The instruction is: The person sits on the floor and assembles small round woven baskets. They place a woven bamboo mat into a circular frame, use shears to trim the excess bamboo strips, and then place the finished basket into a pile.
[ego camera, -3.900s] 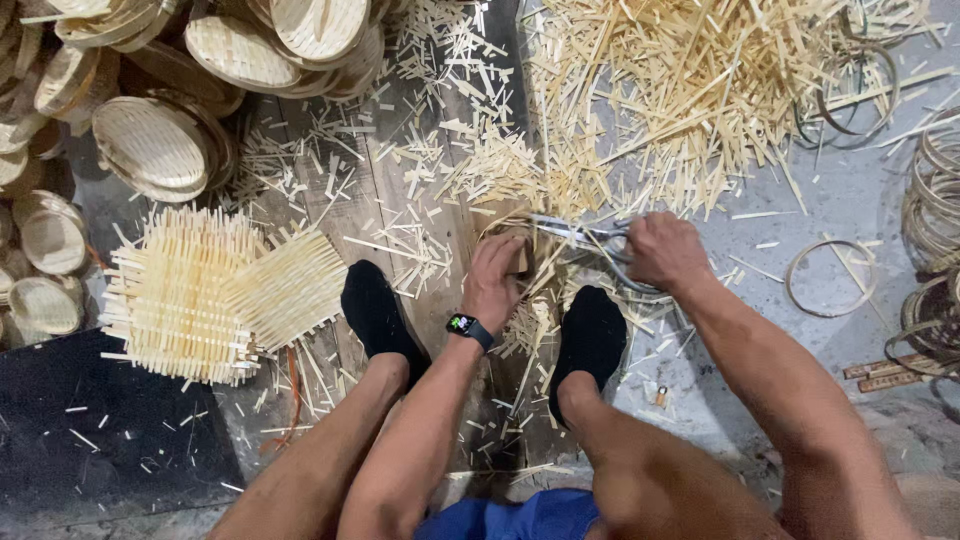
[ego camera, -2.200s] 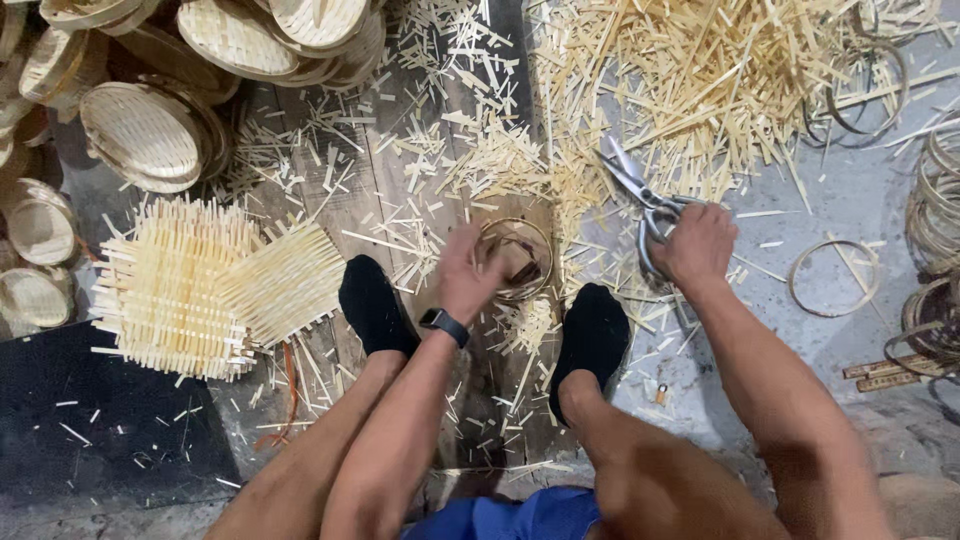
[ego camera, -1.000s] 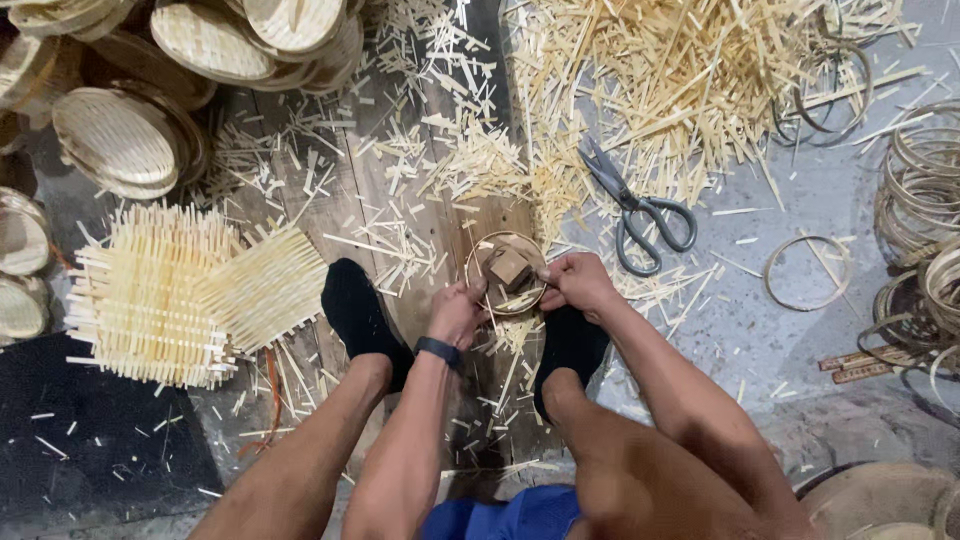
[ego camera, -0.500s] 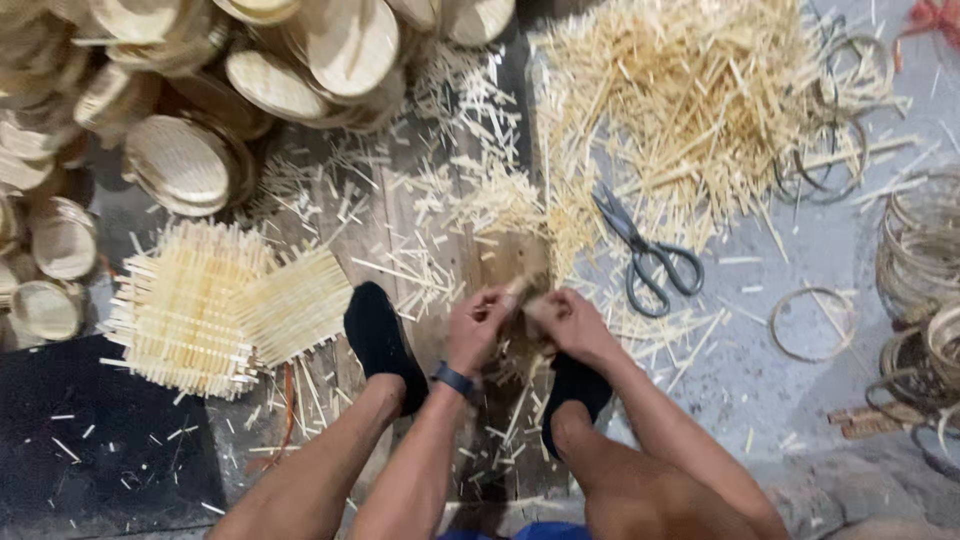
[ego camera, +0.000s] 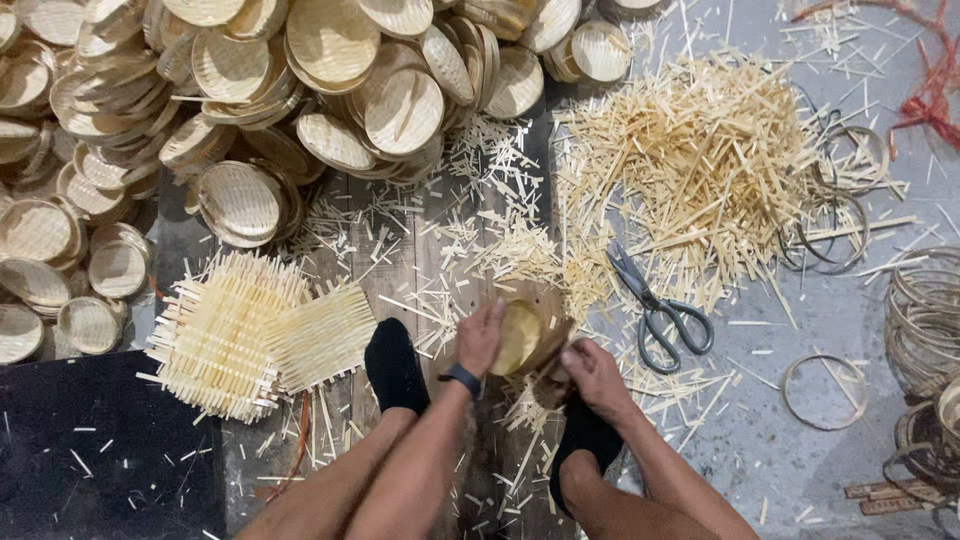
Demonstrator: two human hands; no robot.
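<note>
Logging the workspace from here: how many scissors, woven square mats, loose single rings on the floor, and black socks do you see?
Scissors: 1
Woven square mats: 2
Loose single ring: 1
Black socks: 2
Total: 6

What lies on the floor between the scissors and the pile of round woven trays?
In the head view, loose bamboo offcuts lie scattered over the wooden planks between the scissors and the round woven trays.
</note>
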